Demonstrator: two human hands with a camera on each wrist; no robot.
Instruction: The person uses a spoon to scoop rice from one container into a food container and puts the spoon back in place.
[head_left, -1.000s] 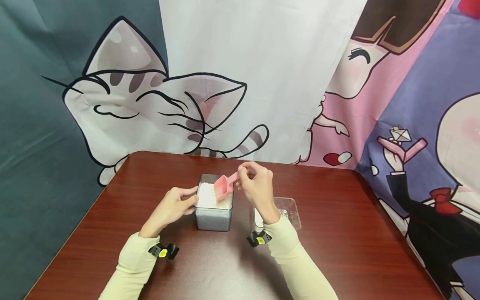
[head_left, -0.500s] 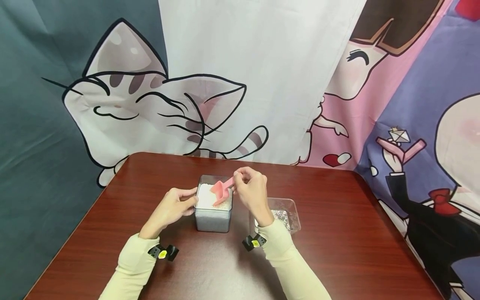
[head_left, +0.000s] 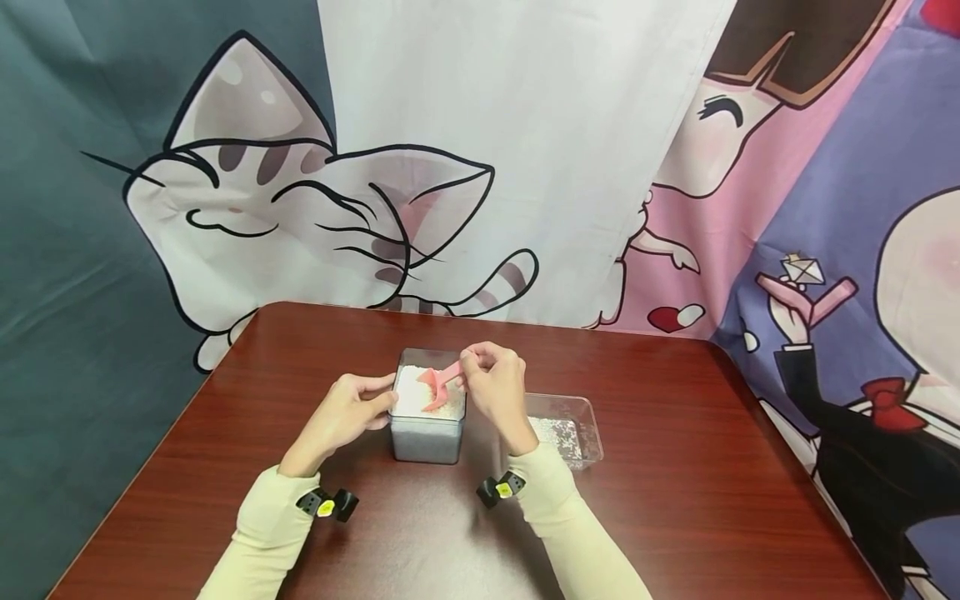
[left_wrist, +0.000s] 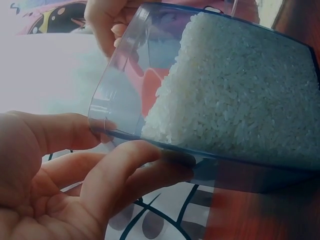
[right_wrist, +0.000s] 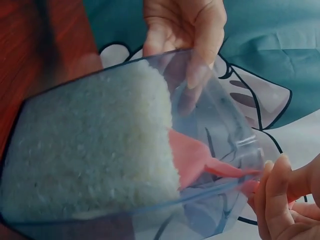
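A pink scoop (head_left: pixel 438 387) has its bowl in white rice (right_wrist: pixel 100 145) inside a clear bluish container (head_left: pixel 427 442). My right hand (head_left: pixel 495 385) pinches the scoop's handle above the container's right side. In the right wrist view, the scoop bowl is partly sunk in the rice surface. My left hand (head_left: pixel 348 415) holds the container's left wall near the rim, thumb and fingers pinching it in the left wrist view. The container stands upright on the table and is filled with rice well up its height.
A shallow clear tray (head_left: pixel 588 425) with scattered rice grains stands to the right, partly hidden by my right forearm. Beneath everything is a reddish-brown wooden table (head_left: pixel 675 500). A cartoon-printed curtain (head_left: pixel 540 108) hangs behind the table's far edge.
My right hand has moved left and slightly down with the scoop, whose bowl has tipped and gone into the rice. More of the clear tray shows. My left hand stays on the container.
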